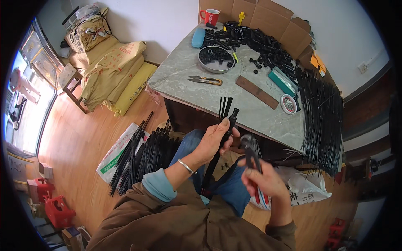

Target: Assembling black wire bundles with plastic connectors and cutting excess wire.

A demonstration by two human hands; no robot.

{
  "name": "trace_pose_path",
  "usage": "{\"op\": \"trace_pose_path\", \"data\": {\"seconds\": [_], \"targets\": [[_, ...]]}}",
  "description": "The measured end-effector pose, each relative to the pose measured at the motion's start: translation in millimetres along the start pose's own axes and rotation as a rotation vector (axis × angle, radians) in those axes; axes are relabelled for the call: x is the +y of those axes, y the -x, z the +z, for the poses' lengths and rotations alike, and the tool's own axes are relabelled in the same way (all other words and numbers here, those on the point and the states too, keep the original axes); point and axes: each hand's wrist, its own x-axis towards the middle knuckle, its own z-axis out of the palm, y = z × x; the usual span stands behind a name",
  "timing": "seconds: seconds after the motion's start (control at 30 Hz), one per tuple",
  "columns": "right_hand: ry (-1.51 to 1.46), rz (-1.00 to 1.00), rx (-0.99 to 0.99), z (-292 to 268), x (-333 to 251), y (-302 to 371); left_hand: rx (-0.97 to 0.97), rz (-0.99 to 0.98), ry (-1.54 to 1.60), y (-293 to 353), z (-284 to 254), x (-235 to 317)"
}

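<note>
My left hand (pixel 214 140) is closed around a black tube (pixel 214 161) with a dark fitting at its upper end. Several thin black rods (pixel 225 106) stick up beside that fitting. The tube slants down between my knees, its middle partly hidden by my fingers. To the right, my right hand (pixel 264 180) grips a pair of pincers (pixel 251 154) with dark jaws and red handles. The jaws are near the tube's upper part but apart from it, and look slightly blurred.
On the stone-topped table (pixel 184 69) lie a heap of black fittings (pixel 268 46), a metal bowl (pixel 202 62), scissors (pixel 207 80), a rusty flat bar (pixel 257 92) and a small white tub (pixel 288 104). Thin black rods (pixel 322 121) overhang its right edge. Black tubes (pixel 144 152) lie on the floor left.
</note>
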Motion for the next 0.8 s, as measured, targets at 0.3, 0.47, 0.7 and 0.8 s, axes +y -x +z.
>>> {"op": "trace_pose_path", "data": {"seconds": [0.3,0.47,0.7,0.8], "targets": [[-0.137,0.186,-0.204,-8,12,11,-0.073,-0.038,-0.166,4,28,-3],[-0.363,0.218,-0.270,-9,5,12,-0.066,-0.025,-0.194,3,28,-4],[-0.409,0.289,-0.297,-6,-19,26,-0.064,-0.020,-0.193,9,35,-4],[-0.281,0.383,-0.199,1,-20,20,-0.039,-0.018,-0.164,10,35,-5]]}}
